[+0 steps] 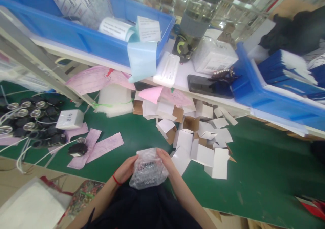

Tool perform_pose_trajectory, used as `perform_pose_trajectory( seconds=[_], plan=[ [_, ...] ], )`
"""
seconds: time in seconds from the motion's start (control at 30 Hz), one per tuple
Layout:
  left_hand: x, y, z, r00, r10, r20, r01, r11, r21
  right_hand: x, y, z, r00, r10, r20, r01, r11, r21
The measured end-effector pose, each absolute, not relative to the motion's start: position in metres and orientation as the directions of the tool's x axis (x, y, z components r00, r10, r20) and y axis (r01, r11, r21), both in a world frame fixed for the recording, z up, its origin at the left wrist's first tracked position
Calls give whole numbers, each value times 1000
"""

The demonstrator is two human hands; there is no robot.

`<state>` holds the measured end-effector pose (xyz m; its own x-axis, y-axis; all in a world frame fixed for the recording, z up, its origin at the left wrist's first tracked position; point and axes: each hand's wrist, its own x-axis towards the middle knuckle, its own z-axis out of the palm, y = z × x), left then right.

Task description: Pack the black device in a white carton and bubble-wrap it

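Both of my hands hold a clear bubble-wrap bag (148, 168) with a dark item inside, at the near edge of the green table (266, 168). My left hand (125, 169) grips the bag's left side; a red string circles that wrist. My right hand (165, 158) pinches the bag's upper right corner. A heap of small white and brown cardboard boxes (195, 134) lies just beyond and to the right of my hands.
Black devices with white cables (33, 120) crowd the left. Pink paper strips (98, 147) and a small black part (77, 149) lie nearby. A shelf carries blue bins (83, 36), a phone (209, 86) and a white packet (214, 56).
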<state>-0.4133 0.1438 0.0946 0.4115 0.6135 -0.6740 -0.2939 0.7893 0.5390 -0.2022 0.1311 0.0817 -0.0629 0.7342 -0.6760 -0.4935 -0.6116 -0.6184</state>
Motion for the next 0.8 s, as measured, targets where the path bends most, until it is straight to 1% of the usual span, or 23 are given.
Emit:
perform_pose_trajectory(
  seconds=[0.03, 0.1, 0.17, 0.23, 0.33, 0.37, 0.43, 0.5, 0.57, 0.67, 0.73, 0.8],
  plan=[
    [-416, 142, 93, 391, 606, -693, -355, 794, 493, -203, 131, 79, -74, 732, -677, -486, -619, -617],
    [-421, 139, 87, 351, 608, -712, -431, 780, 453, -203, 128, 67, -79, 722, -688, -452, -641, -621],
    [-423, 134, 77, 359, 607, -709, -429, 782, 452, -204, 124, 52, -27, 723, -690, -385, -645, -660],
    [-421, 130, 63, 296, 628, -720, -387, 768, 511, -206, 123, 37, 83, 735, -673, -307, -623, -719],
    [-416, 129, 45, 80, 697, -713, -296, 700, 650, -210, 127, 20, 225, 757, -614, -174, -589, -790],
    [-415, 131, 41, 32, 716, -697, -265, 679, 685, -211, 130, 17, 254, 765, -591, -126, -580, -805],
    [-414, 138, 39, 26, 739, -673, -233, 659, 715, -210, 139, 13, 286, 791, -540, -27, -557, -830],
    [-415, 148, 41, 80, 730, -679, -247, 675, 696, -207, 149, 12, 287, 832, -475, 39, -506, -862],
    [-416, 158, 43, 110, 718, -687, -240, 690, 683, -202, 159, 13, 223, 869, -442, 46, -462, -886],
    [-415, 170, 40, 58, 759, -649, -165, 648, 743, -199, 172, 17, 103, 882, -460, -12, -461, -887],
    [-414, 176, 33, 36, 772, -635, -160, 631, 759, -201, 179, 19, 91, 879, -468, -16, -468, -884],
    [-412, 179, 23, 38, 745, -666, -198, 659, 726, -204, 183, 19, 125, 844, -521, -50, -519, -853]
  ],
)
